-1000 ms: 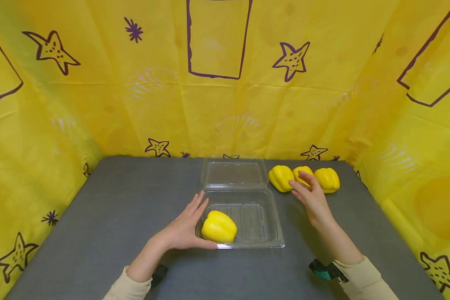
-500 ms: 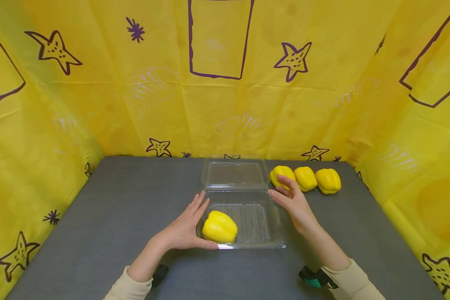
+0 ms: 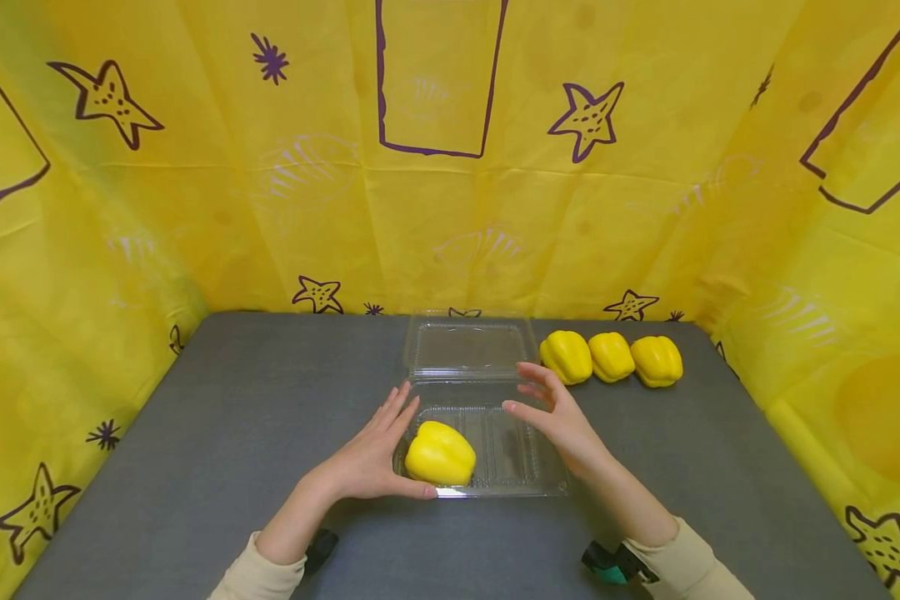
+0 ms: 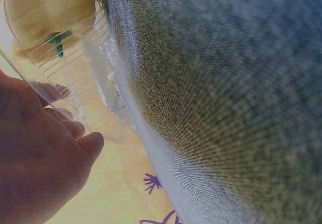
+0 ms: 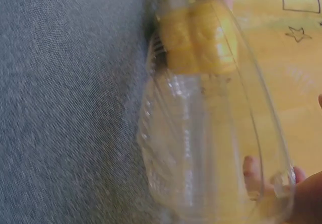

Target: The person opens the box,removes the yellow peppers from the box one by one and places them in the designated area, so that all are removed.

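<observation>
A clear plastic clamshell container (image 3: 506, 479) stands on the grey table with its lid (image 3: 468, 346) folded back. In its front left part sits a yellow bell pepper (image 3: 440, 454), whose green stem shows in the left wrist view. My left hand (image 3: 367, 454) rests against the container's left side, fingers spread and straight, thumb along the front rim. My right hand (image 3: 566, 425) overlaps the right side of the container in the head view, its fingers slightly bent and nothing held. The right wrist view shows the container (image 5: 188, 143) blurred, with the pepper (image 5: 198, 38) at its far end.
Three more yellow bell peppers stand in a row at the back right: a left one (image 3: 567, 357), a middle one (image 3: 611, 357) and a right one (image 3: 657, 361). A yellow patterned cloth (image 3: 435, 200) walls in the table (image 3: 270, 400) behind and at both sides.
My right hand has moved left and toward me, from in front of the row of peppers to the container's right side. The left hand and the container have stayed in place.
</observation>
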